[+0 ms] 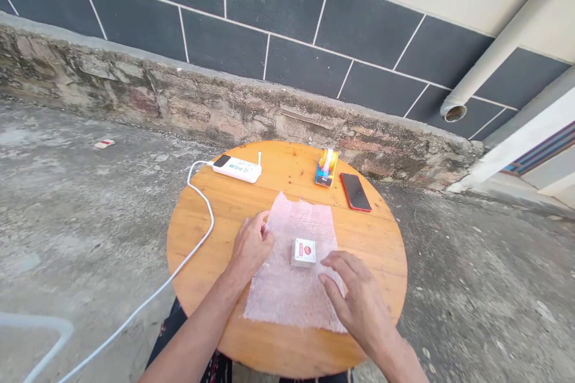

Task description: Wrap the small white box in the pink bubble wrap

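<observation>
A small white box with red print [304, 252] rests on a sheet of pinkish bubble wrap [296, 299], which lies spread flat on the round wooden table. My left hand [252, 245] is at the sheet's left edge, its fingers curved and a small gap showing between thumb and forefinger. Nothing can be seen in it. To the right of the box, my right hand [354, 287] hovers over the sheet's right side, thumb and fingers apart, holding nothing. Neither hand touches the box.
Toward the back of the table [202, 263] are a white device [237, 169] with a white cable [197, 239], a yellow and blue tape dispenser [326, 167], and a red-edged phone [356, 192]. A stone-based wall [215, 111] with a pipe [489, 66] stands behind.
</observation>
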The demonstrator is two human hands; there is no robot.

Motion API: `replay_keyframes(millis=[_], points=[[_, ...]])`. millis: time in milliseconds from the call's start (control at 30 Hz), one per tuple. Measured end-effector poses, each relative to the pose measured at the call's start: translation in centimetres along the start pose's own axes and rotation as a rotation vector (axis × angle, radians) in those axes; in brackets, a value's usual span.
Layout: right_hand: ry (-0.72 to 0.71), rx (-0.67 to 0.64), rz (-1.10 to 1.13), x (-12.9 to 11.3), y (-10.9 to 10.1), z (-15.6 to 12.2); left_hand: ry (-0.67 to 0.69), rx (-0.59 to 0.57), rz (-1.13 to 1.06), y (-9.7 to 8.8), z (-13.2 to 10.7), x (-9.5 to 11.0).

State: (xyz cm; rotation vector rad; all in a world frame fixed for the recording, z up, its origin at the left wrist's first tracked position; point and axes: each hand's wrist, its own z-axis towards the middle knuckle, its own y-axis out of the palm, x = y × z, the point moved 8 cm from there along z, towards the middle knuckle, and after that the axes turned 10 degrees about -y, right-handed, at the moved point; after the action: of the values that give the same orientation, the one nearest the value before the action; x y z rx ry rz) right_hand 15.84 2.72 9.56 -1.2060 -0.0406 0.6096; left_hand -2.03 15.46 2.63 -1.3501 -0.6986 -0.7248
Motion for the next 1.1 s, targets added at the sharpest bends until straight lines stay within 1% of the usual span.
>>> replay_keyframes(millis=[67, 133, 200, 233, 267, 333, 433, 467, 533, 567, 633, 700, 767, 833, 900, 933, 1100], points=[[-0.005, -0.001, -0.037, 0.8, 0.8, 1.7, 0.008, 0.015, 0.019, 0.1, 0.0, 0.0], [-0.016, -0.056, -0.036, 1.2, 2.4, 3.0, 0.02, 0.025, 0.034, 0.2, 0.0, 0.1], [-0.027, -0.104, 0.004, 1.3, 3.5, 3.6, 0.03, 0.032, 0.046, 0.2, -0.1, 0.1], [-0.03, -0.111, 0.028, 1.4, 3.7, 3.6, 0.033, 0.034, 0.051, 0.3, -0.1, 0.0], [-0.025, -0.104, 0.046, 1.7, 3.4, 3.4, 0.034, 0.035, 0.055, 0.3, -0.2, 0.0], [0.021, -0.055, 0.044, 3.3, 2.0, 2.5, 0.035, 0.034, 0.058, 0.3, -0.2, -0.1], [0.163, 0.012, -0.035, 7.8, -1.1, 0.0, 0.034, 0.035, 0.056, 0.4, -0.3, -0.2], [0.206, 0.009, -0.053, 9.5, -1.9, -0.9, 0.032, 0.037, 0.055, 0.3, -0.3, -0.2], [0.257, -0.002, -0.071, 12.5, -2.8, -2.5, 0.03, 0.041, 0.054, 0.3, -0.3, -0.1], [0.27, -0.002, -0.09, 13.6, -3.1, -3.2, 0.029, 0.043, 0.056, 0.3, -0.3, -0.1], [0.252, 0.025, -0.151, 14.5, -3.3, -3.9, 0.032, 0.046, 0.065, 0.3, -0.3, -0.1], [0.21, 0.108, -0.221, 13.5, -3.6, -4.2, 0.034, 0.05, 0.078, 0.3, -0.3, 0.0], [0.162, 0.206, -0.255, 11.3, -3.6, -3.9, 0.036, 0.054, 0.094, 0.3, -0.3, 0.0], [0.093, 0.229, -0.209, 8.7, -2.8, -3.2, 0.04, 0.06, 0.11, 0.3, -0.4, 0.1], [0.023, 0.19, -0.137, 6.2, -1.4, -2.2, 0.048, 0.068, 0.129, 0.3, -0.4, 0.2], [-0.005, 0.149, -0.106, 5.2, -0.5, -1.6, 0.053, 0.074, 0.139, 0.2, -0.4, 0.3], [-0.106, -0.05, -0.076, 1.0, 3.7, 1.5, 0.075, 0.101, 0.199, 0.2, -0.4, 0.6]])
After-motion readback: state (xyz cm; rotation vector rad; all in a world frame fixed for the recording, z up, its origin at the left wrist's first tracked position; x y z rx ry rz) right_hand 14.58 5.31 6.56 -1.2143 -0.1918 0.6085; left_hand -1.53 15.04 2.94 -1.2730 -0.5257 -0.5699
